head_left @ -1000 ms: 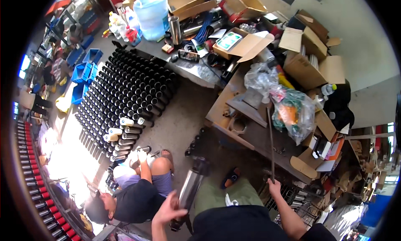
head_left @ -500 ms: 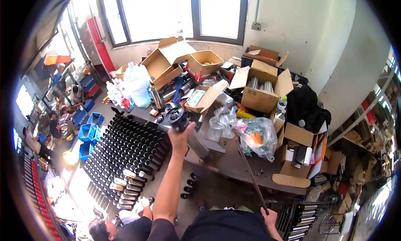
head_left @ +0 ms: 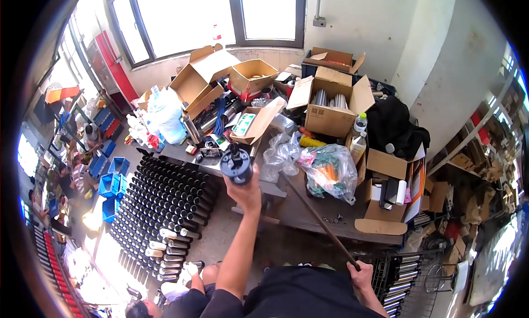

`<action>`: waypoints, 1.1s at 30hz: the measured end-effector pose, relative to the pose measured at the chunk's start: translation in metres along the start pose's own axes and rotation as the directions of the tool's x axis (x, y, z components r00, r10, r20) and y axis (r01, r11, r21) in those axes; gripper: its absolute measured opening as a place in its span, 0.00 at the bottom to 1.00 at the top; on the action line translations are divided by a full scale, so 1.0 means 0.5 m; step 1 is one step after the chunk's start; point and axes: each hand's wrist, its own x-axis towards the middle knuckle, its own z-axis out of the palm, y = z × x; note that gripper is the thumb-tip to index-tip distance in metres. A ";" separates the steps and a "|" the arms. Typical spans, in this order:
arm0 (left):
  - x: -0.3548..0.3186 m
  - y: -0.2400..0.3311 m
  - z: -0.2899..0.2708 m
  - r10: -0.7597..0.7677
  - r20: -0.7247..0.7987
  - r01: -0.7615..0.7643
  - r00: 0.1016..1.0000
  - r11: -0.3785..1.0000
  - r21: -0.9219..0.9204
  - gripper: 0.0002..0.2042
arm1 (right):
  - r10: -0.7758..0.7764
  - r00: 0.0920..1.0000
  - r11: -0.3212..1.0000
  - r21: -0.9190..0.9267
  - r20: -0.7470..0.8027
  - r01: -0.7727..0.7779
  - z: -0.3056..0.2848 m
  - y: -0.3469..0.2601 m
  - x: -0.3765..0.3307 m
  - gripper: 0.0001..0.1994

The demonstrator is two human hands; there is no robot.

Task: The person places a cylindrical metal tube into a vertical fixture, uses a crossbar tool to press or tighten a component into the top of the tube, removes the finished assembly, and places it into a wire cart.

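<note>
My left hand [head_left: 246, 192] is wrapped round a cylinder with a black end cap [head_left: 237, 165], held up in front of the workbench's near edge. The cap's round top, with openings in it, faces up toward me, and the cylinder's body is mostly hidden behind the hand and cap. Low on the right, my right hand [head_left: 361, 275] is closed round one end of a long, thin brown rod [head_left: 322, 221]. From there the rod slants up and left across the bench, its far end beside some clear plastic bags [head_left: 280, 155].
Boxes, bags, bottles and metal tubes crowd the dark workbench [head_left: 297, 216]. Many black cylinders [head_left: 165, 194] stand in rows at left. A seated person [head_left: 190, 299] is close by at lower left. A wire rack [head_left: 405, 279] with metal tubes stands at lower right.
The cylinder has turned from slanting, with its metal body showing, to cap-end toward me. My left hand turned with it. The view has shifted slightly; my right hand keeps its hold on the rod.
</note>
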 end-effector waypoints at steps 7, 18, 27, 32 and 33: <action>0.076 -0.050 -0.087 -0.193 0.698 0.383 0.689 0.915 -0.125 0.17 | -0.125 0.992 0.992 -0.031 0.031 0.126 -0.043 -0.067 0.085 0.17; 0.150 -0.074 -0.107 -0.208 0.662 0.424 0.720 0.887 -0.183 0.15 | -0.222 0.894 0.975 0.092 0.390 0.202 -0.139 -0.325 0.108 0.33; 0.141 -0.123 -0.108 -0.142 0.589 0.343 0.795 0.907 -0.244 0.30 | -0.747 0.157 0.363 0.198 0.646 0.910 -0.057 -0.627 0.090 0.19; 0.063 -0.094 -0.067 -0.210 0.407 0.259 0.889 0.964 -0.066 0.34 | -0.746 -0.651 -0.508 0.513 0.140 0.692 0.200 -0.885 0.001 0.11; 0.035 -0.072 -0.059 -0.150 0.437 0.193 0.887 0.980 -0.054 0.32 | -0.601 -0.764 -0.568 0.546 0.234 0.615 0.249 -0.932 -0.006 0.19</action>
